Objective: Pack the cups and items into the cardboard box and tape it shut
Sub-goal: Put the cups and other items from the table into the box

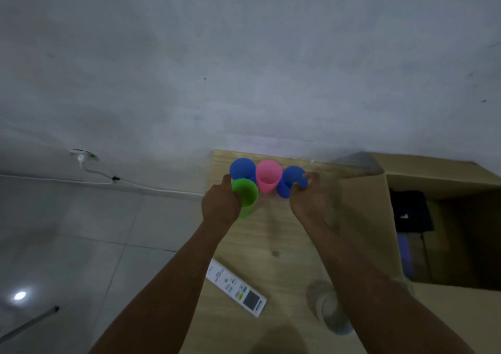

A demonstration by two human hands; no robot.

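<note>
4 tapered plastic cups | green cup (245,194) gripped by left hand (221,204) | right blue cup (292,178) gripped by right hand (309,200) | pink cup (268,176), left blue cup (242,168) upright

The left hand (221,203) grips the green cup (245,191), the right hand (309,199) the right blue cup (292,176), at the counter's (271,239) 12 o'clock edge. The pink cup (268,174) stands between it and the left blue cup (242,168). The cardboard box (363,218) sits at 3 o'clock, the remote (235,287) at 6.

I counted four plastic cups on the one wooden table (271,239): two blue, the left blue cup (242,168) and the right blue cup (291,176), one pink cup (268,176) and one green cup (245,191). There was one remote control (235,287), one cardboard box (363,218) and one blurred tape roll (329,309). Two hands showed, a left hand (221,202) and a right hand (309,200).
</note>
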